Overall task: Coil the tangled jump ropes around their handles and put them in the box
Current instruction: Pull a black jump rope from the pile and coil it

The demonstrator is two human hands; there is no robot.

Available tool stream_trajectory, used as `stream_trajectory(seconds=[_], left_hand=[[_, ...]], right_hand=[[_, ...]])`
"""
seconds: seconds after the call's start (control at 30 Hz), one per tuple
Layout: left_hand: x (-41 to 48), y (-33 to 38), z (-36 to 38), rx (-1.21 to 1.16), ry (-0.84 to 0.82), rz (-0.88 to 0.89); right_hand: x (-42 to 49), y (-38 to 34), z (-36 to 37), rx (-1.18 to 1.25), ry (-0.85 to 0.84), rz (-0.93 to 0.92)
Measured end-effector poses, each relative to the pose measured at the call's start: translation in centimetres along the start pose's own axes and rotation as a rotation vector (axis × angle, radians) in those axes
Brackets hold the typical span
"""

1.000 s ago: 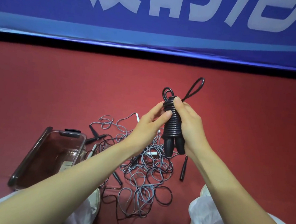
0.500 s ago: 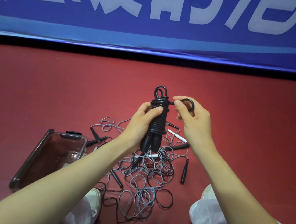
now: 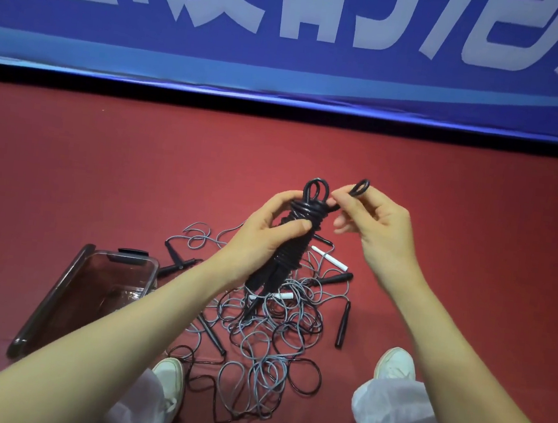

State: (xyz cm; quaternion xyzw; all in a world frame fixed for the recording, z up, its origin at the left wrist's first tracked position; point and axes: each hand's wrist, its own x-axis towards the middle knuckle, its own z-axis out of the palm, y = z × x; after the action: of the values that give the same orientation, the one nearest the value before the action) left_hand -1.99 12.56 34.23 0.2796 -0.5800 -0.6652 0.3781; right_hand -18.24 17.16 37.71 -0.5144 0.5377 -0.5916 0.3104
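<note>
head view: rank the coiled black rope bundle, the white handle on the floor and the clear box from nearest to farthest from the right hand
1. Coiled black rope bundle: its end loop is pinched by the right hand.
2. White plastic handle: on the red floor, below and left of that hand.
3. Clear plastic box: far left, beyond the left arm.

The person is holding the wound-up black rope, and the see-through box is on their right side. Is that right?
No, the box sits on their left side, not their right; the head view shows it. The left hand does hold the wound-up black rope.
</note>
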Motion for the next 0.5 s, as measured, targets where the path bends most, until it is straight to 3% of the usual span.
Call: stream_trajectory(seconds=[0.1,0.23,0.37,0.5], left_hand=[[-0.1,-0.3,0.0,0.066,-0.024,0.004],[0.1,-0.2,0.5,-0.035,-0.034,-0.037],[0.2,-0.4,0.4,-0.077,-0.033,-0.051],[0.3,-0.7,0.2,-0.038,0.017,-0.055]], right_hand=[[0.1,0.4,-0.1,-0.107,0.064,-0.024],[0.2,0.6,-0.3,-0.202,0.143,-0.051],[-0.2,0.7,0.3,-0.456,0.051,-0.233],[0.1,1.5,0.2,-0.714,-0.150,-0.211]])
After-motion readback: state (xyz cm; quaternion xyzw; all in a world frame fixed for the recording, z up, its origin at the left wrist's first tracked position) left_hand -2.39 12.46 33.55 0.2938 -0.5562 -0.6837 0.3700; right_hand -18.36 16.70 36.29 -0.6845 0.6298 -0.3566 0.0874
